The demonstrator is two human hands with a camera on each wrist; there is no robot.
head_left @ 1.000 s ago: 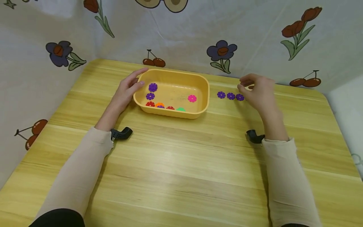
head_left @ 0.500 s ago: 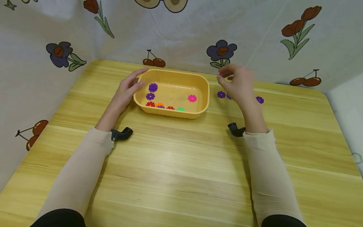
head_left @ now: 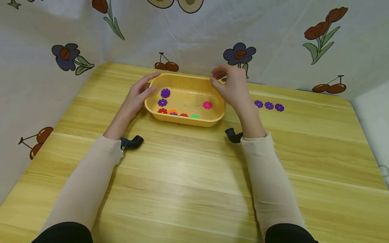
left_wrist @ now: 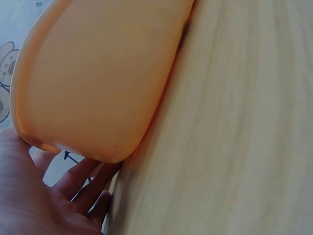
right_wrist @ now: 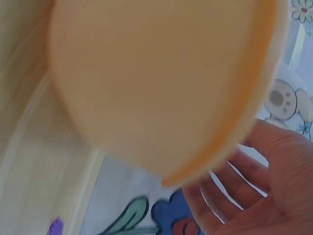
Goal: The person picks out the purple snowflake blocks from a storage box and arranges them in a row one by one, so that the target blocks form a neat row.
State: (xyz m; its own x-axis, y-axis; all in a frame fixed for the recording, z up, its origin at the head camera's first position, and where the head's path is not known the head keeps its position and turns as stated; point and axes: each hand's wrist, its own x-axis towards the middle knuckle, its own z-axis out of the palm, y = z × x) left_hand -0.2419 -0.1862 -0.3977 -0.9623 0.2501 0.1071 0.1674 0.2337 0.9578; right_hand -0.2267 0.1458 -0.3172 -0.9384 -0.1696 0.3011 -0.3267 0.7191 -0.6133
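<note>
A yellow plastic basin (head_left: 185,123) sits near the back of the table. My left hand (head_left: 138,92) holds its left end, thumb over the rim and fingers along the outside. In the left wrist view those fingers (left_wrist: 80,183) lie bent under the lip. At the basin's right end hovers my right hand (head_left: 232,84), thumb and fingers apart and curved, nothing seen between them. The right wrist view shows its fingers (right_wrist: 230,188) close by the basin's rim. Inside the basin lie small notched flower-shaped discs: purple (head_left: 162,102), pink (head_left: 207,105), red, orange and green.
Purple discs (head_left: 268,106) lie in a row on the wooden table (head_left: 182,175), right of my right hand, which hides part of that row. A white cloth (head_left: 188,37) printed with flowers and cherries hangs behind the table's back edge.
My right hand has moved left from above the purple discs to the basin's right rim, uncovering discs at the row's right end. My left hand and the basin have stayed put.
</note>
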